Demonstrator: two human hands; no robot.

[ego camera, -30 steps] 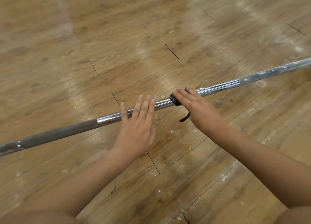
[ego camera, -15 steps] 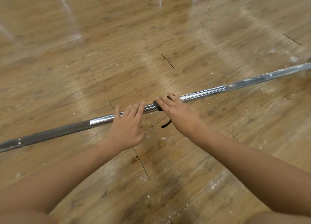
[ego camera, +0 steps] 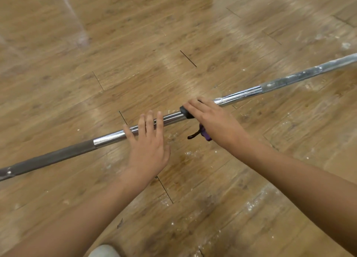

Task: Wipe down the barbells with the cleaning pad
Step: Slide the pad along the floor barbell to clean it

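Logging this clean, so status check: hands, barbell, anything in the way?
Left hand flat, fingers resting on barbell. Right hand pressing cleaning pad onto the chrome. Bar smeared white further right. Nothing seen blocking the pad.

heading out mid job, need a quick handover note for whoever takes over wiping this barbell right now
Left hand: open, straight fingers resting on the chrome stretch of the barbell.
Right hand: fingers laid over the dark cleaning pad, pressing it on the bar; thumb hidden.
The bar lies slantwise on the wooden floor.
Done: chrome by the hands looks shiny.
Left: the far right section shows white residue; the grey grip looks dull, maybe unwiped.
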